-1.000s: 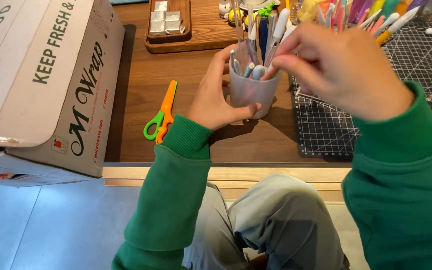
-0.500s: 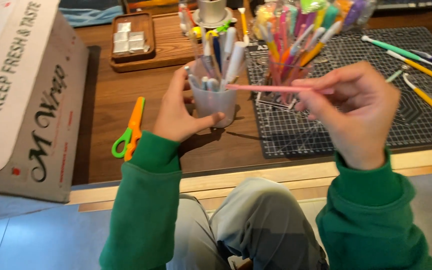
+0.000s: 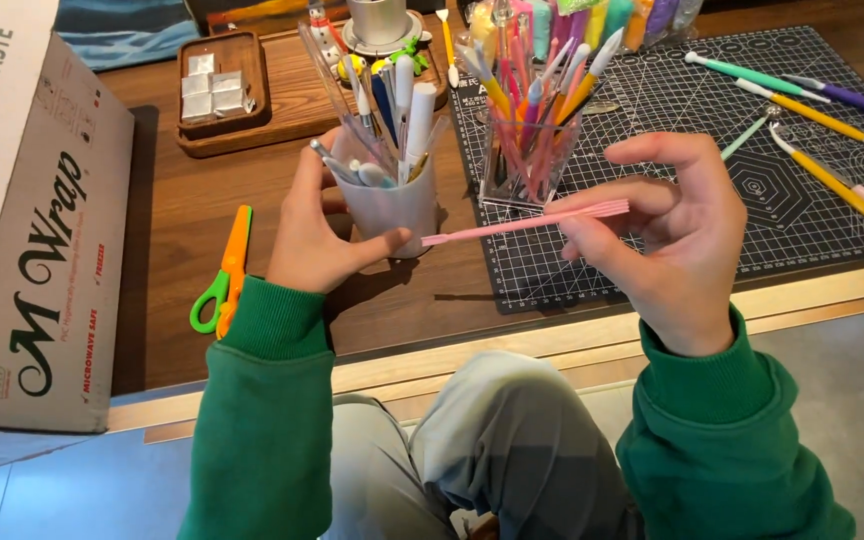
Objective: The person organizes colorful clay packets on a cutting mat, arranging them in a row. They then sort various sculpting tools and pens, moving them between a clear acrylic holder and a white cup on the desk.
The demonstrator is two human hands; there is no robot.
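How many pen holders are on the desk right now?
2. A frosted cup gripped by the left hand, and a clear holder on the cutting mat, behind the right hand holding a pink stick.

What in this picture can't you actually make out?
- Head view: the lower ends of the pens are hidden inside the frosted cup, which the left hand grips.
- The near end of the pink stick is covered by the right hand.
- The white pieces in the wooden tray are too small to identify.
- The cardboard box is cut off by the left edge.
- The metal cup is cut by the top edge.
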